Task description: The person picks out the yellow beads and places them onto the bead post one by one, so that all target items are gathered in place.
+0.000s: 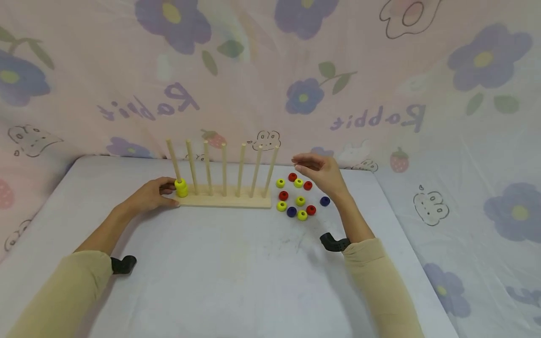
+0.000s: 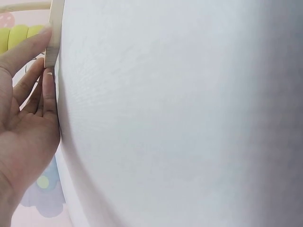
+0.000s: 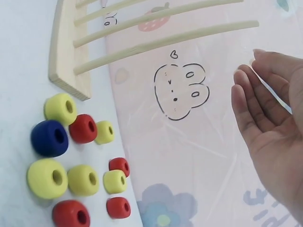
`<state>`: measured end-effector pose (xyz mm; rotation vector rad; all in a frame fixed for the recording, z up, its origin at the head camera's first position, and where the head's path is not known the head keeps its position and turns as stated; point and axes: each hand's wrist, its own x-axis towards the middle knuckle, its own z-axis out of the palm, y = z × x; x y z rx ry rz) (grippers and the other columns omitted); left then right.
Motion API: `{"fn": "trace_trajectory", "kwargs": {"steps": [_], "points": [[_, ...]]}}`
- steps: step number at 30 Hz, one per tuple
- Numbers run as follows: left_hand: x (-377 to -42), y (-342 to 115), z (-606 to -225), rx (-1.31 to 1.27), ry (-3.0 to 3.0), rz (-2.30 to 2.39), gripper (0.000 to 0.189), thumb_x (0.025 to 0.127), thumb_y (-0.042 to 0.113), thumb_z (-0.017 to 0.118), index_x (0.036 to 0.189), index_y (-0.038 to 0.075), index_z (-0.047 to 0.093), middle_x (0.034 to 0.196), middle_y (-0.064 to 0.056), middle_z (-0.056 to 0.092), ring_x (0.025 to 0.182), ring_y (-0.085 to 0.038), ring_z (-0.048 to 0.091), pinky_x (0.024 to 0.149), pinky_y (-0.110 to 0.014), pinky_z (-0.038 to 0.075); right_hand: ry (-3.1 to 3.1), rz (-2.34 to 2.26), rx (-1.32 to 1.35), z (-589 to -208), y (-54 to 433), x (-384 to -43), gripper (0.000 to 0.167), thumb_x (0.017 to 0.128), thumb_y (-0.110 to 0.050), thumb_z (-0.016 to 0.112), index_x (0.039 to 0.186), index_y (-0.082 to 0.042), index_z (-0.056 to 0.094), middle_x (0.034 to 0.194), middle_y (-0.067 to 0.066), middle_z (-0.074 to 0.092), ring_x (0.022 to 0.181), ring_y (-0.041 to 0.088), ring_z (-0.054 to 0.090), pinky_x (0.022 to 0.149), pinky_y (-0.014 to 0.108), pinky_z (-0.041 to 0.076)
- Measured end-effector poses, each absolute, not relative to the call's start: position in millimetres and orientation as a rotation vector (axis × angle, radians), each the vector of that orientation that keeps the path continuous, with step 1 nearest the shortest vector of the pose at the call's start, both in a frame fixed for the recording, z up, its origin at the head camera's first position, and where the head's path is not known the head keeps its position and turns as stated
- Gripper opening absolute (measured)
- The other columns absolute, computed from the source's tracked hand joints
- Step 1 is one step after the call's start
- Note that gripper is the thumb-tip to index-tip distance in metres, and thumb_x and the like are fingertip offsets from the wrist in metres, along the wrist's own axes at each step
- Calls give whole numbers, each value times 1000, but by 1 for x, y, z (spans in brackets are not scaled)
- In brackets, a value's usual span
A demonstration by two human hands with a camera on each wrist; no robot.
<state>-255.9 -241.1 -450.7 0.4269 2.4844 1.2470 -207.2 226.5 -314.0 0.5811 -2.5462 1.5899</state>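
beads [image 1: 296,197] lie loose in a cluster on the table [image 1: 220,272] just beside the right end of the wooden peg rack [image 1: 224,201], two yellow ones [image 1: 181,188] already on its leftmost peg. left hand [image 1: 150,196] rests flat against the rack's left end, fingers straight; right hand [image 1: 319,172] hovers above the cluster, relaxed and holding nothing. a careless reach could scatter round beads toward the table's right edge.

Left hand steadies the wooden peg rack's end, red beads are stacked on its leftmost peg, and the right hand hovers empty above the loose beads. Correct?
Not quite: the stacked beads on the leftmost peg are yellow, as the head view shows. The rest holds: left hand at the rack, right hand empty above the loose beads.
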Motion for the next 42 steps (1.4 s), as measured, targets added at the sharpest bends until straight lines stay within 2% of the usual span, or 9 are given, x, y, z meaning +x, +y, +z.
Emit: {"fn": "trace_trajectory", "kwargs": {"steps": [4,10,15,22,31,38,42], "points": [[-255,-242,-450,431,2492,1250,80,84,16,81,146,-9,36,138,-29,47,128,-43,46,111,-55,36,-2585,1594,521,-324,231,-201,28,95,-3,66,121,6,66,119,24,67,107,32,67,88,20,55],[-254,-242,-449,433,2466,1262,82,85,16,81,146,-11,34,139,-30,46,129,-44,45,112,-55,35,-2646,1627,424,-341,242,-194,29,94,-6,68,121,5,66,121,24,66,104,24,69,86,20,56],[-254,-241,-450,428,2459,1273,81,84,14,80,146,-10,34,139,-30,46,130,-44,45,112,-55,35,-2669,1619,400,-369,259,-197,30,94,-12,70,121,2,67,120,17,69,104,18,68,89,22,55],[-253,-241,-448,423,2463,1274,81,84,16,81,146,-10,35,140,-30,45,130,-44,44,113,-54,34,-2714,1656,305,-384,267,-189,29,95,-8,68,121,3,66,122,23,66,109,28,67,88,19,55],[-254,-243,-446,390,2460,1248,84,85,17,80,148,-10,32,142,-30,43,132,-44,42,114,-55,33,-2766,1617,214,-414,283,-185,28,93,-17,72,118,-6,71,118,10,71,107,23,67,86,19,55],[-256,-243,-449,409,2457,1249,85,85,18,81,147,-11,32,142,-32,43,131,-46,43,113,-56,34,-2816,1595,222,-428,289,-174,33,93,-22,72,121,-6,70,118,12,71,107,21,68,88,19,54],[-255,-243,-449,409,2458,1254,83,84,18,81,147,-9,34,142,-29,44,132,-44,44,113,-54,34,-2825,1593,228,-433,292,-171,35,92,-22,73,122,-4,70,120,12,70,109,24,68,89,19,53]]}}
